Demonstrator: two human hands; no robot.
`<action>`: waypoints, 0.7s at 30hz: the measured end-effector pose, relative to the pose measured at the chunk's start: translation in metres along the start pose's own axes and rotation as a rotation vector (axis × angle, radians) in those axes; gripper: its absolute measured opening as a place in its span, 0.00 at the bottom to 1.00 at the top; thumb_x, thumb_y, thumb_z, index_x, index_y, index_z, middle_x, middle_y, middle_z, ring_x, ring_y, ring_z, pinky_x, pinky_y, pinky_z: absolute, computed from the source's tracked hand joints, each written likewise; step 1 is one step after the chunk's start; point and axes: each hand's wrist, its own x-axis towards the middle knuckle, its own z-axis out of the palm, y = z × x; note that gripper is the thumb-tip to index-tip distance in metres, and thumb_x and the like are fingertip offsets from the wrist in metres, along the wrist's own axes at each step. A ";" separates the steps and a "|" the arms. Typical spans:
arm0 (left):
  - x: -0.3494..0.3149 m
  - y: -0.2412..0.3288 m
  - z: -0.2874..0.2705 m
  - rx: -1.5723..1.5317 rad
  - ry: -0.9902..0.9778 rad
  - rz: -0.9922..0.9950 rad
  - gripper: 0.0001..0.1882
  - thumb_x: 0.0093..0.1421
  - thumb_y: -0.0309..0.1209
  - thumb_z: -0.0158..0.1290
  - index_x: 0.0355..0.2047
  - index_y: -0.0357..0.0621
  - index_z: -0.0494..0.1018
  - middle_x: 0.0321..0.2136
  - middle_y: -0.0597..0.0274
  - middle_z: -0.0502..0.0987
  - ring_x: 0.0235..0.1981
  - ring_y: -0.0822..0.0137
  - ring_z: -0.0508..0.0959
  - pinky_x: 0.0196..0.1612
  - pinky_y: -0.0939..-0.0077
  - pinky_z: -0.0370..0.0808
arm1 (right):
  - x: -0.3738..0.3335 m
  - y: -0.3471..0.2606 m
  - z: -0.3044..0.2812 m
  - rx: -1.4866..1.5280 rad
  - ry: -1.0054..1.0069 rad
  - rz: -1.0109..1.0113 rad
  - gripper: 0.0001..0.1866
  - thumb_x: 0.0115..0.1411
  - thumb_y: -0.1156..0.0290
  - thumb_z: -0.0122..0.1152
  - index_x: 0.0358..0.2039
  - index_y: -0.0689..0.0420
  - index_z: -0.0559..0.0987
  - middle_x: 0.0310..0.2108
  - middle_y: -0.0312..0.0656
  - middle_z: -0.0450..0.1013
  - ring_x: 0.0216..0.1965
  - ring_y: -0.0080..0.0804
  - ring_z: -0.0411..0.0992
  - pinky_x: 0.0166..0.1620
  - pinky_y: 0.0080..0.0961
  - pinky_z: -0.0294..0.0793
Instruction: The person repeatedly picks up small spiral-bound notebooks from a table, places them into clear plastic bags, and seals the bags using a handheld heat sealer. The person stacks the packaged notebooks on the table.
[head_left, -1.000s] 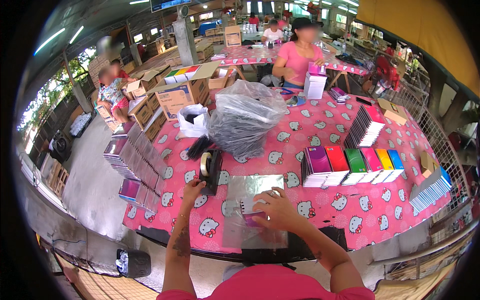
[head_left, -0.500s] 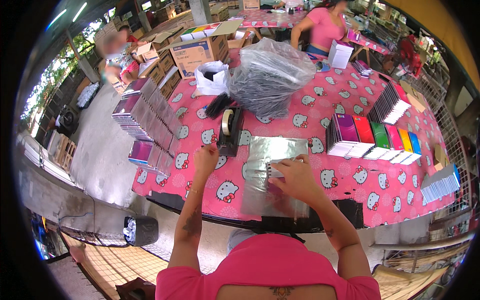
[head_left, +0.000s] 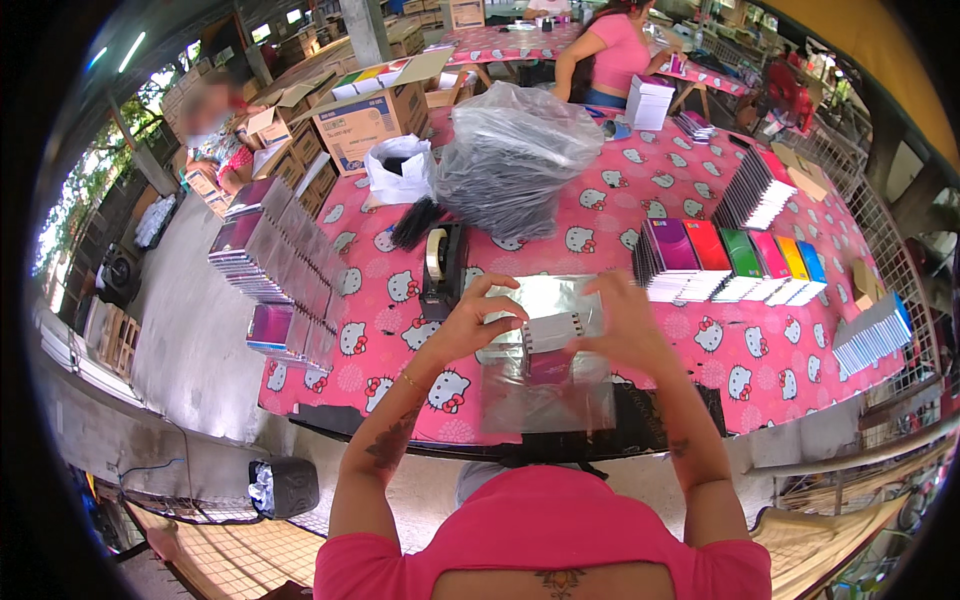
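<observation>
In front of me a small spiral notebook (head_left: 550, 334), white above with purple showing below, lies at a clear plastic sleeve (head_left: 550, 405) on the table. My left hand (head_left: 478, 322) is at the notebook's left side, thumb and fingers curved apart; any thin clear tape on them cannot be made out. On the other side my right hand (head_left: 628, 325) hovers by the sleeve's right edge, slightly blurred, its thumb and fingers spread. The black tape dispenser (head_left: 445, 285) with its pale roll stands just beyond my left hand.
Wrapped notebooks are stacked high (head_left: 275, 250) at the left edge. Colourful notebooks (head_left: 735, 262) stand in rows at right. Farther back are a big bag of plastic sleeves (head_left: 525, 160), a white bag (head_left: 400, 170) and a cardboard box (head_left: 370, 125). A person in pink (head_left: 620, 55) works beyond.
My left hand has moved from beside the tape dispenser right to the notebook. My right hand has lifted off the notebook's top and shifted to its right side, fingers spreading.
</observation>
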 end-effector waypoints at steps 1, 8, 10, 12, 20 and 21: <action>0.004 0.000 0.003 0.007 -0.006 0.019 0.09 0.55 0.25 0.64 0.37 0.51 0.84 0.54 0.59 0.69 0.60 0.60 0.65 0.62 0.65 0.60 | -0.010 0.030 0.001 0.176 -0.060 0.132 0.38 0.35 0.59 0.82 0.46 0.54 0.71 0.44 0.45 0.69 0.51 0.44 0.68 0.54 0.40 0.65; 0.034 -0.010 0.050 0.323 0.058 0.222 0.08 0.51 0.28 0.65 0.32 0.57 0.83 0.61 0.57 0.65 0.63 0.48 0.61 0.63 0.51 0.56 | -0.048 0.061 0.064 0.114 -0.259 -0.294 0.28 0.47 0.60 0.76 0.50 0.48 0.80 0.65 0.45 0.60 0.65 0.44 0.59 0.64 0.43 0.59; 0.035 -0.017 0.060 0.413 0.054 0.243 0.11 0.51 0.29 0.65 0.35 0.57 0.82 0.63 0.53 0.62 0.64 0.45 0.59 0.64 0.48 0.55 | -0.052 0.063 0.068 0.146 -0.244 -0.255 0.27 0.48 0.61 0.75 0.50 0.47 0.81 0.67 0.46 0.57 0.67 0.45 0.58 0.65 0.45 0.57; 0.032 -0.025 0.066 0.509 0.030 0.233 0.18 0.51 0.28 0.65 0.43 0.58 0.80 0.64 0.50 0.60 0.65 0.42 0.58 0.65 0.47 0.53 | -0.053 0.064 0.073 0.269 -0.220 -0.226 0.27 0.49 0.60 0.75 0.51 0.48 0.81 0.68 0.47 0.55 0.67 0.47 0.57 0.66 0.45 0.55; 0.009 -0.049 0.062 -0.458 0.120 -0.472 0.39 0.61 0.38 0.62 0.68 0.45 0.56 0.62 0.45 0.64 0.61 0.54 0.67 0.58 0.62 0.69 | -0.030 0.064 0.089 1.060 -0.017 0.264 0.22 0.61 0.64 0.65 0.56 0.53 0.77 0.68 0.44 0.57 0.62 0.36 0.62 0.63 0.34 0.62; 0.005 -0.055 0.057 -0.450 0.052 -0.517 0.38 0.61 0.40 0.62 0.67 0.45 0.59 0.60 0.47 0.67 0.59 0.58 0.69 0.58 0.64 0.69 | -0.025 0.065 0.089 1.227 -0.009 0.420 0.22 0.63 0.64 0.64 0.56 0.54 0.76 0.67 0.44 0.59 0.62 0.34 0.63 0.62 0.31 0.62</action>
